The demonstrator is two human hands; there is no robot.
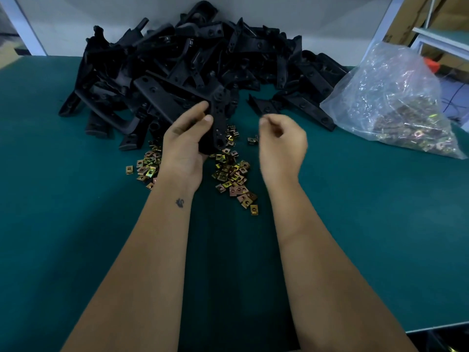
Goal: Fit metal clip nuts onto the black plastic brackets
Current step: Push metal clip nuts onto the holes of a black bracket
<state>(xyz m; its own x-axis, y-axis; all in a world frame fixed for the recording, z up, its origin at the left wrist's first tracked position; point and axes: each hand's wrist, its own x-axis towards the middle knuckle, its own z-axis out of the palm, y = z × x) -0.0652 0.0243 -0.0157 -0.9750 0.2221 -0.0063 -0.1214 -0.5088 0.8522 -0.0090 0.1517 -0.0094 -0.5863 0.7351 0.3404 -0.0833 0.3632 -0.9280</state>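
My left hand point(186, 138) grips one black plastic bracket point(218, 118) upright over loose brass-coloured clip nuts point(231, 171) on the green table point(76, 199). My right hand point(281, 141) hovers beside it, fingers curled; I cannot tell whether they pinch anything. Bracket pile point(193, 59) behind; bagged nuts point(396, 102) right.

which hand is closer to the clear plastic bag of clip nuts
Right. The right hand hovers over the green mat, apart from the plastic bag, which lies farther right. The left hand, holding a black bracket, is farther off, beyond the right hand.
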